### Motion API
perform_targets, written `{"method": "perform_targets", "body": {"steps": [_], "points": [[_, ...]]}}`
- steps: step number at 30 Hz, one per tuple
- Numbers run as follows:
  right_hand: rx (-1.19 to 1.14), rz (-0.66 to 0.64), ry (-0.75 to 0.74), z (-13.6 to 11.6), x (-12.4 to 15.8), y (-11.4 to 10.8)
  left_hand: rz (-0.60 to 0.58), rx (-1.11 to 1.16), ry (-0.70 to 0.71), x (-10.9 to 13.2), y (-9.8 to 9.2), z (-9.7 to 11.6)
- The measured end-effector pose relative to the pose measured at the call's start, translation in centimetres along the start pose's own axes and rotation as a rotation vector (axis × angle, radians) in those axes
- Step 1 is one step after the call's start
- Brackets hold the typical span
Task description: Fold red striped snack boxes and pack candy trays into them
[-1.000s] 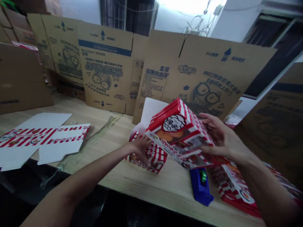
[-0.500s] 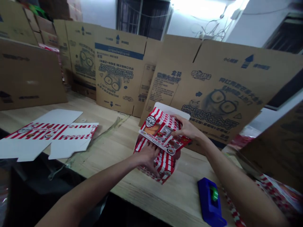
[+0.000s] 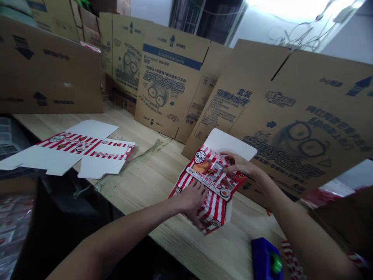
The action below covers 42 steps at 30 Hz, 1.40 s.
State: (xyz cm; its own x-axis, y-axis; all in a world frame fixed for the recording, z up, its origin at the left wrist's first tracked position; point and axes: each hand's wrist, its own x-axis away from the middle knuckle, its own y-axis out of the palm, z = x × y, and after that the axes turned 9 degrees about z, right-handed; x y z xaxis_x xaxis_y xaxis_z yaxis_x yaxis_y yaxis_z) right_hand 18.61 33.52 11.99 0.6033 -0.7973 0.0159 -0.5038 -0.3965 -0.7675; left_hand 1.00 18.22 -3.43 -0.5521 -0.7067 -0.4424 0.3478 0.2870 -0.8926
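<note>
A red-and-white striped carton (image 3: 214,210) stands on the table in front of me, a printed food panel (image 3: 211,175) across its upper part. Behind that panel a white flap (image 3: 233,144) sticks up. My left hand (image 3: 194,198) grips the striped lower part, fingers over the top and thumb down the near side. With bent fingers, my right hand (image 3: 237,165) holds the far right of the printed panel, beside the white flap. Whatever lies under the panel is mostly hidden.
Left on the table (image 3: 140,182) lies a flat, unfolded striped carton blank (image 3: 99,157), partly over the edge. A blue tape dispenser (image 3: 264,258) with green tape sits at the near right. Large brown cardboard sheets (image 3: 169,85) stand along the back.
The printed panel has come down closer to the striped part, with my right hand on it. My left hand keeps its hold. The view has shifted, moving the scene within the frame.
</note>
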Motion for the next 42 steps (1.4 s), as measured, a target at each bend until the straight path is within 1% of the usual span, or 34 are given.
{"method": "perform_targets", "body": {"steps": [3,5,8,11,15,19,21,25,29,33,37,40,42], "points": [[0.039,0.030,-0.027,0.5,-0.2,0.0,-0.006,0.002,0.001,0.1,-0.1,0.1],[0.056,0.020,-0.031,0.7,-0.3,-0.1,-0.005,-0.003,-0.003,0.2,-0.1,0.2],[0.067,-0.009,-0.024,0.6,-0.4,-0.1,-0.033,-0.028,-0.011,0.2,0.0,0.3],[0.122,0.014,-0.058,0.6,-0.3,0.1,-0.058,-0.041,-0.021,0.2,-0.2,0.5],[0.304,0.084,-0.152,0.6,0.5,0.4,-0.036,-0.017,-0.012,0.2,-0.7,0.5],[0.472,0.116,-0.230,-0.2,1.4,0.8,-0.006,-0.019,-0.003,0.4,-0.5,0.5],[0.515,0.119,-0.253,-0.7,1.5,0.9,-0.006,-0.029,-0.001,0.6,-0.3,0.5],[0.545,0.114,-0.262,-1.3,1.4,0.9,-0.046,-0.043,-0.019,0.7,-0.1,0.6],[0.619,0.136,-0.334,-1.0,2.1,1.4,-0.015,-0.027,-0.016,0.7,0.0,0.6],[0.721,0.186,-0.380,-0.5,3.4,2.7,0.020,-0.017,-0.015,0.7,0.5,0.5],[0.692,0.134,-0.354,-0.8,3.0,3.7,0.029,-0.034,-0.015,0.8,0.9,0.5],[0.601,0.087,-0.300,-1.2,1.9,3.6,0.023,-0.038,-0.024,0.8,0.8,0.6],[0.552,0.085,-0.273,-1.2,1.3,3.5,0.024,-0.037,-0.022,0.8,0.7,0.6]]}}
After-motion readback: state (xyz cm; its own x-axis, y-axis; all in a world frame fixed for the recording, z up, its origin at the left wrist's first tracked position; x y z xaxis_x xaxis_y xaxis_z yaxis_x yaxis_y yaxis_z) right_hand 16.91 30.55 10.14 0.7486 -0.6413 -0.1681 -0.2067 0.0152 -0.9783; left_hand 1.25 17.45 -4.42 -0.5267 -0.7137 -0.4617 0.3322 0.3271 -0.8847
